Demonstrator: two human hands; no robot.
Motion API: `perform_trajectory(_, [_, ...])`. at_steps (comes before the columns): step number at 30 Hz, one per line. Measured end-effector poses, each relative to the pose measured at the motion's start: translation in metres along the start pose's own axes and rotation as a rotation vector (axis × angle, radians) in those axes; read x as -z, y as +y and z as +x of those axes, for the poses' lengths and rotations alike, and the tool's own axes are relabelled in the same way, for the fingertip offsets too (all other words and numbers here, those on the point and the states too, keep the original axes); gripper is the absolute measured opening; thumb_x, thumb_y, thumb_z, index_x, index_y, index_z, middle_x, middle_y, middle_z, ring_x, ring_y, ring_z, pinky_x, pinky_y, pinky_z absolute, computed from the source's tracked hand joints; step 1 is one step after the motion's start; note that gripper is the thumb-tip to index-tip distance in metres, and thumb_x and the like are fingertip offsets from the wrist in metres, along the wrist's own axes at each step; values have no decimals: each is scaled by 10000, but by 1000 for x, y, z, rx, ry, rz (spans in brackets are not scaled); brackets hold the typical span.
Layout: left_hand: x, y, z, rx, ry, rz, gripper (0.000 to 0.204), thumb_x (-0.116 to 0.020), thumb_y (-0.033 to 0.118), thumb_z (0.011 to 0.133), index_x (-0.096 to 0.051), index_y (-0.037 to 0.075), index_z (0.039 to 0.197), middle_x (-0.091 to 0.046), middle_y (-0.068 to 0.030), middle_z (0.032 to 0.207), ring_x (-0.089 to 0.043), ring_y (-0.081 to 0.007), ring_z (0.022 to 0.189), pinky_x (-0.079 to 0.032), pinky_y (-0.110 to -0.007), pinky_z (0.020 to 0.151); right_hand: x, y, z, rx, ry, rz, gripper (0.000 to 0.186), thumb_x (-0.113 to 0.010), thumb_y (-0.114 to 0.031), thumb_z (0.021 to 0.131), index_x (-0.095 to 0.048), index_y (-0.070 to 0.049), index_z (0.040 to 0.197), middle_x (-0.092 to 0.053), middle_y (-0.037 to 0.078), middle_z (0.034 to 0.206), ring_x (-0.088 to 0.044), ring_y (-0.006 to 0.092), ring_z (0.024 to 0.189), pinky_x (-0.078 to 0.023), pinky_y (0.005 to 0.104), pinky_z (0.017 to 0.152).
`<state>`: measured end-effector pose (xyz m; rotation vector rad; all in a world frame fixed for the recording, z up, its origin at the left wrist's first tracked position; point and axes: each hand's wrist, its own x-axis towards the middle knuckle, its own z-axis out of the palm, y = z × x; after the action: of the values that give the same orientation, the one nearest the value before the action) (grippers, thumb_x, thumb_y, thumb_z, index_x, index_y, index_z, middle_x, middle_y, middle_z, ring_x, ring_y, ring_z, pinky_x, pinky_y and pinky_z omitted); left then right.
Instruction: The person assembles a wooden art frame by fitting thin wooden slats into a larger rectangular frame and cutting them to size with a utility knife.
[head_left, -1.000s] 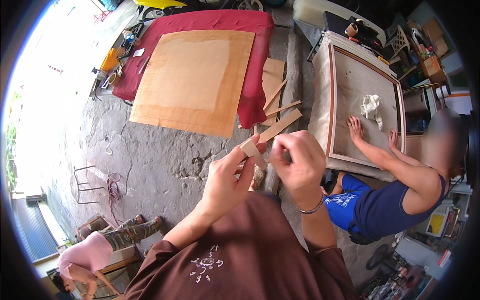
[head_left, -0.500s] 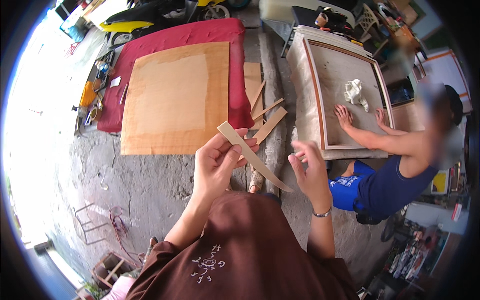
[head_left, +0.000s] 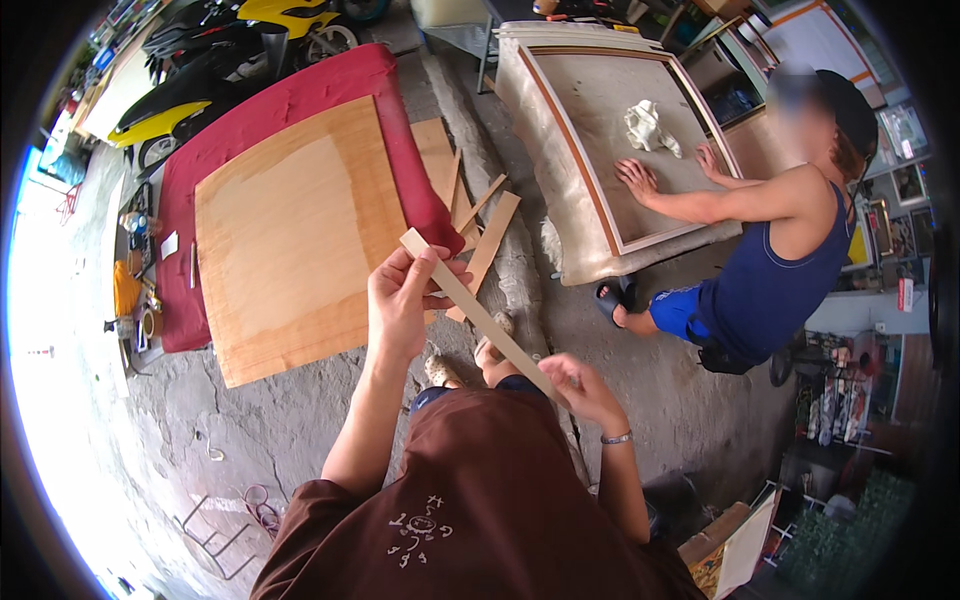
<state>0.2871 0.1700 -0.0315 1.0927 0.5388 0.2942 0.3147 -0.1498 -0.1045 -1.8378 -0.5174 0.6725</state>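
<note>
A long, narrow pale wooden strip (head_left: 478,315) slants from upper left to lower right in front of my brown shirt. My left hand (head_left: 400,290) is closed on its upper part, thumb over the face of the strip. My right hand (head_left: 585,390) is at the lower end, fingers loosely curled and apart, touching or just beside it. Beyond them lies a large plywood sheet (head_left: 285,250) on a red cloth-covered platform (head_left: 185,190), with loose wood boards and strips (head_left: 492,240) beside it.
A person (head_left: 760,270) at the right presses both hands inside a white-edged frame (head_left: 620,230) holding a crumpled white cloth (head_left: 650,128). Motorbikes (head_left: 165,120) stand behind the red platform. Tools (head_left: 128,300) line its left side. A metal rack (head_left: 215,545) lies at lower left.
The strip has swung out to a long diagonal. My right hand has opened from a curl and moved down to its lower end. The view has turned, shifting the surroundings.
</note>
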Motion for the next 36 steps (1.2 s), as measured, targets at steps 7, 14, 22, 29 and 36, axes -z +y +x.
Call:
perform_trajectory(7, [-4,-8,64,19,-33,119,266,-643,269,1044,-660,33,1166,-778,-135,1056,-776,-229,976,-614,-319,703,28,31,-6,-317,-209,182,340,-575,-350,1092,-738,-52,1074,-584,-43,720,-544,66,674,-459,254,653])
perform_trajectory(14, [-37,-30,121,65,69,129,394,-555,373,1088,-670,-4,1114,-774,-175,1017,-785,-262,907,-637,-361,706,77,37,30,-259,-118,20,321,-595,-307,1080,-754,-40,1001,-575,-15,692,-533,71,647,-440,271,602])
perform_trajectory(22, [-81,-50,166,105,45,127,441,-541,381,1088,-647,-32,1196,-765,-189,1074,-779,-282,927,-647,-378,751,134,50,61,-263,-23,-58,281,-669,-290,1026,-707,-12,1035,-601,70,692,-558,136,621,-447,327,587])
perform_trajectory(29, [-98,-70,197,75,-97,227,303,-612,228,1061,-635,18,1279,-750,-132,1155,-767,-235,990,-645,-355,782,157,60,52,-175,125,-110,351,-820,-217,889,-666,-18,1135,-689,152,866,-675,274,777,-529,379,737])
perform_trajectory(36, [-120,-76,212,54,-129,374,297,-665,187,1033,-642,-15,1250,-743,-124,1150,-745,-197,961,-624,-352,778,171,67,50,-185,285,-180,319,-807,-139,896,-665,-26,1158,-721,132,988,-677,244,897,-535,350,842])
